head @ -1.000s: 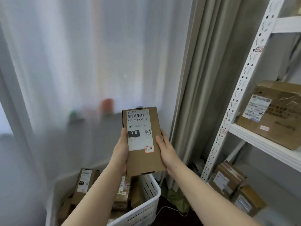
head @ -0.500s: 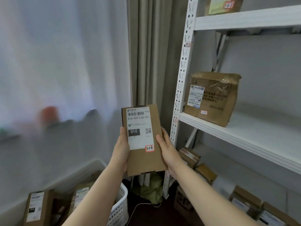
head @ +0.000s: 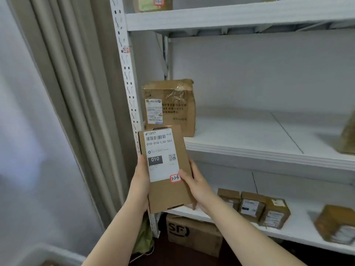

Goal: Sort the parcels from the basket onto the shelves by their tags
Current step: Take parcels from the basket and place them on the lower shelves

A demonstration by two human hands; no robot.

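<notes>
A flat brown cardboard parcel [head: 169, 194] stands upright in front of me, its white label reading 010-010-L30-551 and a small red-edged tag [head: 175, 178] reading 3-3-8. My left hand [head: 139, 186] grips its left edge and my right hand [head: 196, 186] grips its right edge. Behind it rises the white metal shelf unit [head: 249, 148], whose post carries a small tag [head: 126, 50]. The white basket's rim [head: 55, 255] shows at the bottom left.
A crumpled brown parcel [head: 172, 108] stands on the middle shelf at its left end. Several small boxes [head: 253, 207] sit on the lower shelf, and an SF box [head: 192, 234] lies on the floor beneath. A beige curtain [head: 76, 93] hangs to the left.
My view has swung right from the curtain and basket to the shelves. Both hands still hold the parcel the same way, now in front of the shelf unit.
</notes>
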